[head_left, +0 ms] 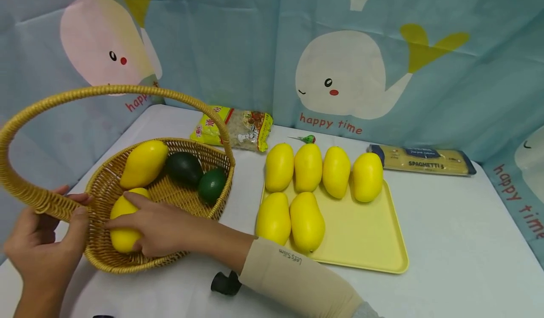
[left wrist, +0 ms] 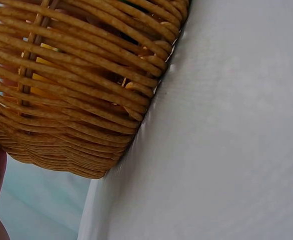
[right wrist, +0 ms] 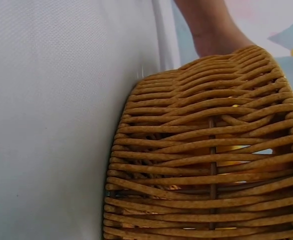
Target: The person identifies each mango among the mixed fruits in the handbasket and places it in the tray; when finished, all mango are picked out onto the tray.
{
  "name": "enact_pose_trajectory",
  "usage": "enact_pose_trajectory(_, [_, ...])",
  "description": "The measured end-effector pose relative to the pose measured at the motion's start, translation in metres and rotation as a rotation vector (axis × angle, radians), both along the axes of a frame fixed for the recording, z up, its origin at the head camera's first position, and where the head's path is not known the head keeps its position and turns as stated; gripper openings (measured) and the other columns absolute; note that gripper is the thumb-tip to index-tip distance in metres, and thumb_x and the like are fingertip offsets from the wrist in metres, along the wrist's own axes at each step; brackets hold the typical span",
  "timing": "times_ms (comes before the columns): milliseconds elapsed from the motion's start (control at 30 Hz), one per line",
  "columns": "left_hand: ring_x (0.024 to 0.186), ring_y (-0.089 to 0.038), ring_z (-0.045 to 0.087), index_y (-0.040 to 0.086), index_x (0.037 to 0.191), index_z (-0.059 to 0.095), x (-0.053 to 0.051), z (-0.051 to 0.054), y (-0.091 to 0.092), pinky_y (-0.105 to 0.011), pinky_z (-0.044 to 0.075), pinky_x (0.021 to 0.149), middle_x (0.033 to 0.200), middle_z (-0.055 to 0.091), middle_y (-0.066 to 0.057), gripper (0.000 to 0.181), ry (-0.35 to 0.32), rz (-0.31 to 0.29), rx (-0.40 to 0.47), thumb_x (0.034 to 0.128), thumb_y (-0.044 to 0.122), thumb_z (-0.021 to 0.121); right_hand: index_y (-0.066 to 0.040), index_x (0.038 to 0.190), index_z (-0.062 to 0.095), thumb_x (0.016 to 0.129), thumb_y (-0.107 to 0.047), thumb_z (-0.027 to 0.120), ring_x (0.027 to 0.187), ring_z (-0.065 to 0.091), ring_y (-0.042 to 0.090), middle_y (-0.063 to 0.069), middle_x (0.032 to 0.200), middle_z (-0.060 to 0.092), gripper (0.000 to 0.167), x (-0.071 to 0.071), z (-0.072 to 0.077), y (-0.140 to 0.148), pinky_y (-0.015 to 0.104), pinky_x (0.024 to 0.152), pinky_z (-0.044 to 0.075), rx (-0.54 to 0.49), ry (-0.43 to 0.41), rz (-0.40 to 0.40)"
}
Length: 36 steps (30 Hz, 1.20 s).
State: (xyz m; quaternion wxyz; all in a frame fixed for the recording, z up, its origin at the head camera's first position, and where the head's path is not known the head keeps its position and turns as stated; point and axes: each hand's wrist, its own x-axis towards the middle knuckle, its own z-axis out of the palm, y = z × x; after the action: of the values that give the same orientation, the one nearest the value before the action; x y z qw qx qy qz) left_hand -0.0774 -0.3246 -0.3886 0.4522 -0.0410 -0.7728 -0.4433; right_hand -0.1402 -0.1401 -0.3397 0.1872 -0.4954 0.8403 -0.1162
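A wicker basket with a tall arched handle stands at the left in the head view. My left hand grips its left end, where the handle meets the rim. Inside the basket, my right hand holds a yellow mango from above, fingers spread around it; the hand covers part of the fruit. Behind it lies another mango, beside a dark avocado and a greener avocado. Both wrist views show mostly woven basket wall, with the right hand's hold hidden.
Several mangoes sit on a yellow tray right of the basket. Behind are a yellow food bag, a small green object and a spaghetti pack. A black object lies near the right forearm.
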Motion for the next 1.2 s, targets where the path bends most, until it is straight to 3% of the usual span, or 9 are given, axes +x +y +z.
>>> enact_pose_trajectory(167, [0.096,-0.001,0.066,-0.011,0.125,0.062,0.000,0.000,0.001,-0.012,0.048,0.090,0.108,0.070,0.002,0.041,-0.001,-0.003,0.001,0.0840,-0.009,0.060,-0.041,0.153,0.040,0.097,-0.030,0.065,0.146,-0.003,-0.004,-0.006,0.166,0.004,0.061,-0.001,0.003,0.005,0.010,0.106,0.025,-0.063,-0.048,0.007])
enact_pose_trajectory(233, [0.096,-0.001,0.066,-0.010,0.125,0.062,0.000,0.000,0.001,-0.011,0.048,0.089,0.108,0.070,0.003,0.041,-0.003,-0.004,0.006,0.0840,-0.009,0.060,-0.039,0.153,0.041,0.097,-0.035,0.066,0.146,-0.003,-0.002,-0.005,0.166,0.004,0.061,-0.001,0.003,0.007,0.011,0.108,0.022,-0.093,-0.063,0.006])
enact_pose_trajectory(400, [0.096,-0.002,0.066,-0.010,0.125,0.062,0.000,0.000,0.001,-0.011,0.048,0.089,0.108,0.070,0.004,0.041,-0.010,-0.002,0.017,0.0839,-0.010,0.061,-0.040,0.149,0.047,0.089,-0.050,0.072,0.142,0.012,-0.001,-0.004,0.164,0.013,0.066,0.000,0.005,0.011,0.009,0.098,0.030,-0.196,-0.082,-0.052])
enact_pose_trajectory(533, [0.097,-0.001,0.066,-0.008,0.126,0.062,0.000,0.000,0.001,-0.011,0.048,0.089,0.108,0.070,0.005,0.041,-0.018,0.009,0.010,0.0845,-0.010,0.061,-0.044,0.147,0.048,0.087,-0.051,0.073,0.133,0.027,-0.003,-0.008,0.160,0.018,0.065,0.004,0.006,0.014,0.007,0.089,0.033,-0.239,-0.063,-0.104])
enact_pose_trajectory(667, [0.097,-0.001,0.066,-0.007,0.126,0.062,0.000,0.000,0.002,-0.011,0.048,0.089,0.108,0.069,0.004,0.042,-0.020,0.010,0.010,0.0847,-0.010,0.061,-0.044,0.148,0.047,0.088,-0.051,0.071,0.126,0.036,-0.002,-0.005,0.160,0.020,0.064,0.008,0.008,0.019,0.007,0.087,0.035,-0.260,-0.031,-0.103])
enact_pose_trajectory(900, [0.097,-0.001,0.066,-0.008,0.126,0.062,0.000,0.000,0.001,-0.011,0.048,0.089,0.108,0.069,0.005,0.042,-0.020,0.003,0.015,0.0843,-0.011,0.060,-0.040,0.148,0.049,0.090,-0.050,0.070,0.115,0.038,-0.004,-0.004,0.157,0.022,0.062,0.019,0.011,0.030,0.005,0.080,0.035,-0.286,0.071,-0.034])
enact_pose_trajectory(1100, [0.096,-0.001,0.066,-0.007,0.126,0.062,0.000,0.002,0.002,-0.010,0.048,0.087,0.108,0.069,0.006,0.042,-0.021,0.008,0.007,0.0845,-0.011,0.060,-0.034,0.148,0.050,0.092,-0.045,0.069,0.140,0.026,0.002,0.001,0.159,0.022,0.060,0.026,0.013,0.047,0.009,0.090,0.040,-0.365,0.124,0.006])
enact_pose_trajectory(1200, [0.096,0.000,0.066,-0.006,0.127,0.062,0.001,0.002,0.002,-0.010,0.048,0.088,0.108,0.069,0.006,0.043,-0.024,0.010,0.004,0.0847,-0.010,0.060,-0.030,0.147,0.053,0.092,-0.043,0.070,0.145,0.019,0.004,0.004,0.160,0.023,0.059,0.028,0.012,0.057,0.009,0.095,0.038,-0.419,0.132,0.022])
